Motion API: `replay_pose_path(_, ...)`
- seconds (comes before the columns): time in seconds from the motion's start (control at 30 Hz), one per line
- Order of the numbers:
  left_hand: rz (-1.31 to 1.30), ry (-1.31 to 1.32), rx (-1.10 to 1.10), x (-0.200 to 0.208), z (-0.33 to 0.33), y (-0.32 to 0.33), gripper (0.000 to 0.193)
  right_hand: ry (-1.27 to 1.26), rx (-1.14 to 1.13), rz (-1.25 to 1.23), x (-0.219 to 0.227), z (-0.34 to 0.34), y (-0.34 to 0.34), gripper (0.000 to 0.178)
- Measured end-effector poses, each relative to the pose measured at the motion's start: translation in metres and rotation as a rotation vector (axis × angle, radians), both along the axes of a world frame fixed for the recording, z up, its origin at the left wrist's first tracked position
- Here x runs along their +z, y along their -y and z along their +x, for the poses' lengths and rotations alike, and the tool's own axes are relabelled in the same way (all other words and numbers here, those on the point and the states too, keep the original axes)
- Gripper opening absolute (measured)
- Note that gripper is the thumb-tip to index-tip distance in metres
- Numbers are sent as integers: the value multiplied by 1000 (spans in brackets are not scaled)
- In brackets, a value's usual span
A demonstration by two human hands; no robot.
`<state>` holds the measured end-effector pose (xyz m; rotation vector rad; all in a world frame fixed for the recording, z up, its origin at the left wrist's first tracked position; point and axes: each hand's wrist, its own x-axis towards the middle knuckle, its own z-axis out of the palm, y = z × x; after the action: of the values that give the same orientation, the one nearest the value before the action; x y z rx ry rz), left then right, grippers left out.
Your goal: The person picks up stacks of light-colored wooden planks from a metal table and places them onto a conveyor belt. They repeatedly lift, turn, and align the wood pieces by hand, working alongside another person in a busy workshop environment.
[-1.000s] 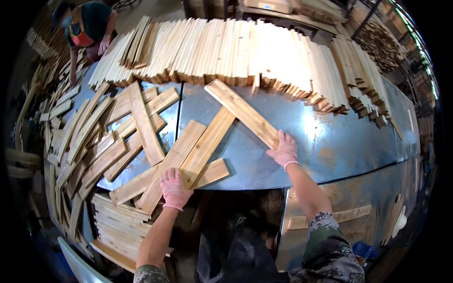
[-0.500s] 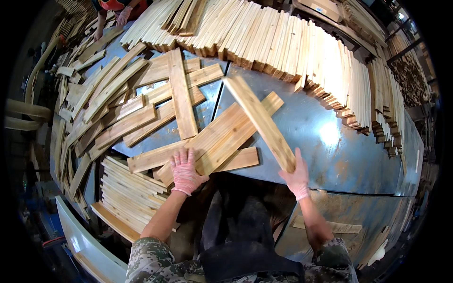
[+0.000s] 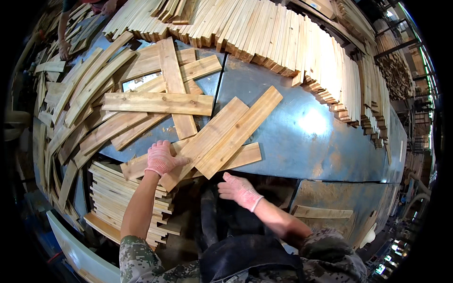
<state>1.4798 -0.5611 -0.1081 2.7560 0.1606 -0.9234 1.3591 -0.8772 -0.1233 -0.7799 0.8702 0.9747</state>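
Note:
My left hand [image 3: 161, 158], in a pink and white knit glove, lies with its fingers spread on a light wooden board beneath it. Beside it two boards lie slanted together, the nearer one a long board [image 3: 239, 134] pointing up and to the right. Just off the table's front edge, close to the lower ends of these boards, is my right hand [image 3: 239, 191]. It is gloved alike, holds nothing, and has its fingers stretched out and its thumb apart. Farther left, a knotty board [image 3: 158, 104] lies crosswise on top of an upright board [image 3: 177, 85] and other boards.
A long row of boards on edge [image 3: 264, 37] lines the table's far side. Loose boards [image 3: 89, 89] heap at the left, and a neat stack [image 3: 122, 193] stands below. The blue metal tabletop [image 3: 292, 146] stretches right. Another person's hand [image 3: 64, 49] is at the far left.
My right hand has let go of its board and come left toward the slanted boards. That board now lies crosswise on the left pile. My left hand stays on the boards.

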Motion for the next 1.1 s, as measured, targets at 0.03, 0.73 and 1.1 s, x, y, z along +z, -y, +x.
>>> replay_pose_path(0.03,16,-48,-42,3,7,8,112,-75,-131,83,-27,-12,-10,69)
replay_pose_path(0.73,-662,22,497,112,-108,13,69,360,-240,-32,85,-25,-73,51)
replay_pose_path(1.1,-629,444,653,77,30,-175,70,794,227,139,74,192,-182,55)
